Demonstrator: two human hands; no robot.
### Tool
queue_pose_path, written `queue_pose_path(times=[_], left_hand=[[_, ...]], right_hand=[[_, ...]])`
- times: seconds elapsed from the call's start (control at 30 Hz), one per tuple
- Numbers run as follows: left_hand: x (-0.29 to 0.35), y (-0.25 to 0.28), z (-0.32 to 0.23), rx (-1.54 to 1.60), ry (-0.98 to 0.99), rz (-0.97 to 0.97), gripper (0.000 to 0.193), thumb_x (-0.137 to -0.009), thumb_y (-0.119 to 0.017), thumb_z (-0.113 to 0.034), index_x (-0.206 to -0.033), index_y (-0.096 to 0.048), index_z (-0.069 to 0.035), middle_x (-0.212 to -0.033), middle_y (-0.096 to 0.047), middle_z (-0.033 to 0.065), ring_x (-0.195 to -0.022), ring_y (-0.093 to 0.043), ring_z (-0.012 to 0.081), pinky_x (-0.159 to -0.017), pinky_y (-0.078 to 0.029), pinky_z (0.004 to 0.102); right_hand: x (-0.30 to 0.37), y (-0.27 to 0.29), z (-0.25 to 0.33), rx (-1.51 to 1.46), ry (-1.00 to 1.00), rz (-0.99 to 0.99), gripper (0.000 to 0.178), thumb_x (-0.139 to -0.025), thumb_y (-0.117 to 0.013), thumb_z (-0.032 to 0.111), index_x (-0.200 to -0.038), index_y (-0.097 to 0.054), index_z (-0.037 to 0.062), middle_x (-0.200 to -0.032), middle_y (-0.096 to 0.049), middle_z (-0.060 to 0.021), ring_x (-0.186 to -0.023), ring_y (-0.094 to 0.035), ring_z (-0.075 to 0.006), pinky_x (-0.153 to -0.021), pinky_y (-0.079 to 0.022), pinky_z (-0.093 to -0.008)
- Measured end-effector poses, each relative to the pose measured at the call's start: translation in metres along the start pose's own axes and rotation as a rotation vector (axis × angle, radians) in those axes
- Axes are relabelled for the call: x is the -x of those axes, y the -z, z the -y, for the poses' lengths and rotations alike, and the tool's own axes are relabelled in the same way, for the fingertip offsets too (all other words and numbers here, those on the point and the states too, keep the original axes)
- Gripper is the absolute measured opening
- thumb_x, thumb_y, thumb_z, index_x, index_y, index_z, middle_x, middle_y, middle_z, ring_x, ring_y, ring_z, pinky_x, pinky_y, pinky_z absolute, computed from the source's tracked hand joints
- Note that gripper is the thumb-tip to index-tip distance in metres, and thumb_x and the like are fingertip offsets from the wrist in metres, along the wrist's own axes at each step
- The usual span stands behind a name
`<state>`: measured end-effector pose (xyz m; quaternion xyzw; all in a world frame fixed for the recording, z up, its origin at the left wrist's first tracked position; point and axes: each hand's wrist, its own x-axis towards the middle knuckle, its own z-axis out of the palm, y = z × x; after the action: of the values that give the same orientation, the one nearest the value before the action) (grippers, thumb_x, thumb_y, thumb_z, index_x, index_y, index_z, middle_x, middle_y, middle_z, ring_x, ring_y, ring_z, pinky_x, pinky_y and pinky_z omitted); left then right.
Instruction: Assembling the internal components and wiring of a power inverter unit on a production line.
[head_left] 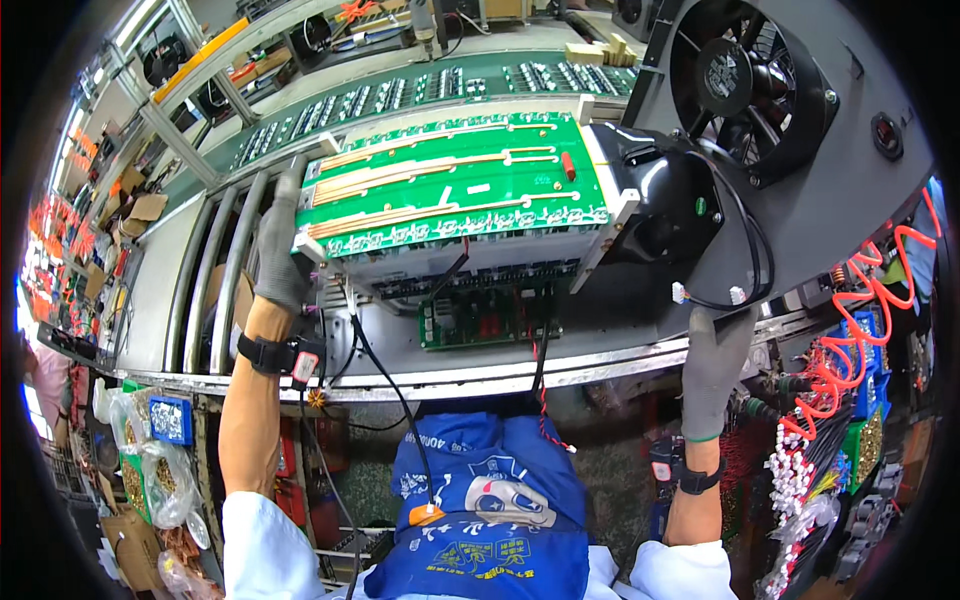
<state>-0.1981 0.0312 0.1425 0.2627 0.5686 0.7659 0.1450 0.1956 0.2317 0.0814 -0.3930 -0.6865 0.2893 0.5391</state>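
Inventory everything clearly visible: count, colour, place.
upper circuit board: one, green, centre
lower board: one, green, below it
fan: one, black, upper right
panel: one, grey, under fan
cover: one, black, beside upper board
rollers: several, silver, left
cables: several, black, around boards
coiled hose: at least one, red, right
parts bins: several, blue, both sides
apron: one, blue, bottom
left grip: one, grey-gloved, at upper board's left end
right grip: one, grey-gloved, at panel's lower edge

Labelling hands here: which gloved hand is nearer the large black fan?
Right hand, at the edge of the grey panel; the left hand is beside the green board.
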Motion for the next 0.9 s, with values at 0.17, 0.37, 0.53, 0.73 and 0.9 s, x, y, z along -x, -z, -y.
queue_pose_path(times=[0.17,0.37,0.53,0.73,0.9], left_hand=[[0.047,0.037,0.027,-0.296,-0.003,-0.234,0.04,-0.101,-0.048,-0.037,-0.099,-0.066,-0.002,-0.087,-0.067,0.0074,-0.071,-0.06,0.0139,-0.063,-0.048,0.0281],[0.11,0.05,0.091,-0.983,0.047,0.128,0.028,-0.091,-0.066,-0.02,-0.11,-0.066,0.0,-0.097,-0.072,0.0152,-0.088,-0.07,0.025,-0.076,-0.053,0.0344],[0.106,0.034,0.102,-1.296,-0.004,0.323,0.031,-0.082,-0.07,-0.034,-0.106,-0.069,-0.014,-0.094,-0.071,0.0166,-0.088,-0.068,0.0359,-0.076,-0.053,0.0459],[0.093,0.016,0.111,-1.296,0.064,0.223,0.034,-0.083,-0.066,-0.043,-0.092,-0.071,-0.011,-0.083,-0.07,0.0185,-0.082,-0.067,0.0391,-0.07,-0.052,0.0482],[0.094,0.004,0.125,-1.349,0.059,0.088,0.042,-0.086,-0.068,-0.044,-0.08,-0.074,-0.003,-0.067,-0.066,0.0204,-0.068,-0.069,0.0339,-0.062,-0.05,0.0413]], right_hand=[[0.056,0.003,0.003,0.172,0.283,-0.101,0.051,-0.086,-0.054,0.002,-0.134,-0.044,-0.0083,-0.131,-0.051,-0.0226,-0.122,-0.051,-0.0339,-0.103,-0.04,-0.043],[0.05,-0.047,-0.031,0.294,0.205,0.411,0.026,-0.086,-0.062,0.018,-0.107,-0.064,0.0021,-0.107,-0.064,-0.0194,-0.096,-0.062,-0.0374,-0.082,-0.051,-0.0423],[0.013,-0.097,-0.056,0.509,0.093,0.648,0.032,-0.086,-0.064,0.038,-0.094,-0.07,0.0076,-0.092,-0.068,-0.0197,-0.089,-0.065,-0.0383,-0.075,-0.051,-0.0467],[0.008,-0.113,-0.075,0.569,0.436,0.538,0.031,-0.085,-0.069,0.037,-0.086,-0.066,0.0054,-0.08,-0.065,-0.0158,-0.073,-0.063,-0.04,-0.064,-0.051,-0.0484],[0.014,-0.122,-0.091,0.54,0.397,0.488,0.045,-0.087,-0.061,0.049,-0.09,-0.069,0.0051,-0.089,-0.068,-0.0185,-0.083,-0.066,-0.0387,-0.074,-0.052,-0.0482]])
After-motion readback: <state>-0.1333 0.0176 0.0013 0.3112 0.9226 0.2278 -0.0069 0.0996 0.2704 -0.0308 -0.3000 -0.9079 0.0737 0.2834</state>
